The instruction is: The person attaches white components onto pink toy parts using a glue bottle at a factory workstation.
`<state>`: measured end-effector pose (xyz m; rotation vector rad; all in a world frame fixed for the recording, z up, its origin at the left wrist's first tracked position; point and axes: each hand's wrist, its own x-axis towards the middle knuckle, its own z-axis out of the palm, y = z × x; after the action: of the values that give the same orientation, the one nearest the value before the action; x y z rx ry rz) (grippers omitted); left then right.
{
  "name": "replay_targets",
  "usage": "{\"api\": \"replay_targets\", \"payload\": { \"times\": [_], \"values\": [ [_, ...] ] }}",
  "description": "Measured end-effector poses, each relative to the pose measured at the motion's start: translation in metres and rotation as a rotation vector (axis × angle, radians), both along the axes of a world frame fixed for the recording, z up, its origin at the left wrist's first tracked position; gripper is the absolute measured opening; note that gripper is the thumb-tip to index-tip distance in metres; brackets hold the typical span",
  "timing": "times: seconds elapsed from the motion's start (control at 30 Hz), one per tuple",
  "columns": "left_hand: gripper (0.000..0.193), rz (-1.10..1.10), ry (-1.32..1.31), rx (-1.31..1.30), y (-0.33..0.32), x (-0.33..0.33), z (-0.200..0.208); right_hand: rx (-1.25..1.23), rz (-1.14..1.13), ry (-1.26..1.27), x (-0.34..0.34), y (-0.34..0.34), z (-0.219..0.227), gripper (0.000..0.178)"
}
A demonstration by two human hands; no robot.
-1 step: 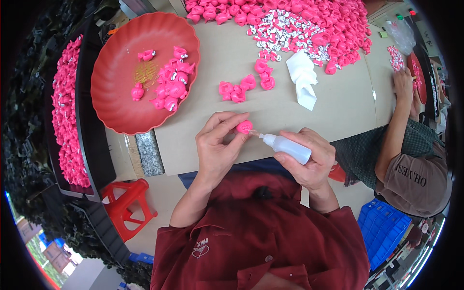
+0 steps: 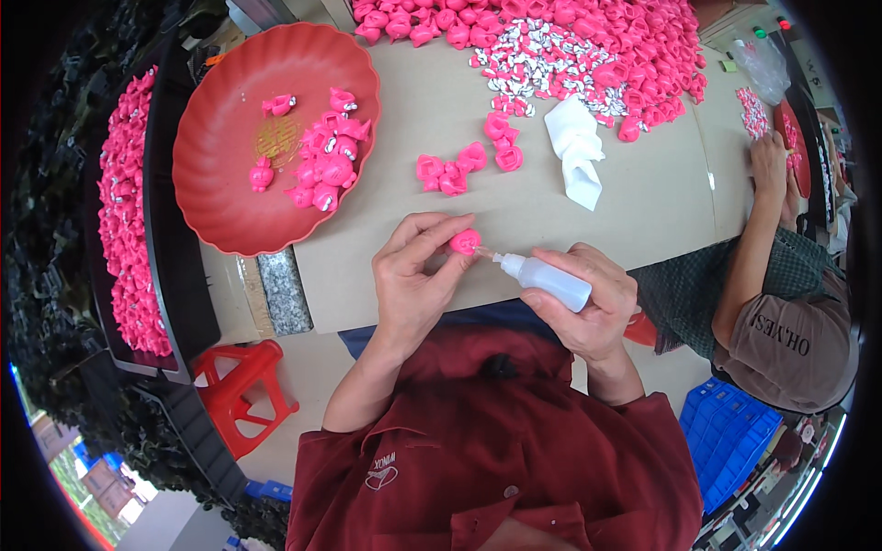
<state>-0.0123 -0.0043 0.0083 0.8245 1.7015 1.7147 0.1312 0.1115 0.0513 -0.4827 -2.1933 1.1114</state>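
My left hand (image 2: 418, 275) pinches a small pink plastic piece (image 2: 465, 241) between thumb and fingertips, just above the table's near edge. My right hand (image 2: 595, 308) grips a small white squeeze bottle (image 2: 548, 279), its thin nozzle pointing left and touching the pink piece. A few loose pink pieces (image 2: 457, 171) lie on the brown table top (image 2: 643, 216) just beyond my hands. To the left, a round red tray (image 2: 230, 197) holds several more pink pieces (image 2: 323, 163).
A big heap of pink pieces (image 2: 588, 37) and small white parts (image 2: 531, 66) fills the far table. A crumpled white cloth (image 2: 577, 151) lies nearby. A co-worker (image 2: 781, 321) sits at right. Black trays of pink pieces (image 2: 129, 220), a red stool (image 2: 241, 386) and a blue crate (image 2: 726, 441) surround me.
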Motion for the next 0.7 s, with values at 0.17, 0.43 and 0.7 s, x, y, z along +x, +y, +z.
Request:
{"api": "replay_targets", "payload": {
  "times": [0.17,0.43,0.7],
  "values": [
    [0.028,0.007,-0.018,0.016,0.0013,0.0008,-0.0007,-0.003,-0.028,0.008,-0.0020,-0.0022,-0.0018,0.036],
    [0.027,0.009,0.000,-0.002,0.0009,0.0017,-0.0001,-0.002,-0.020,-0.004,-0.0045,-0.0015,-0.0029,0.035],
    [0.027,0.018,0.063,-0.012,0.0012,0.0001,-0.0022,0.015,0.014,0.002,-0.0047,-0.0013,0.0020,0.033]
  ]
}}
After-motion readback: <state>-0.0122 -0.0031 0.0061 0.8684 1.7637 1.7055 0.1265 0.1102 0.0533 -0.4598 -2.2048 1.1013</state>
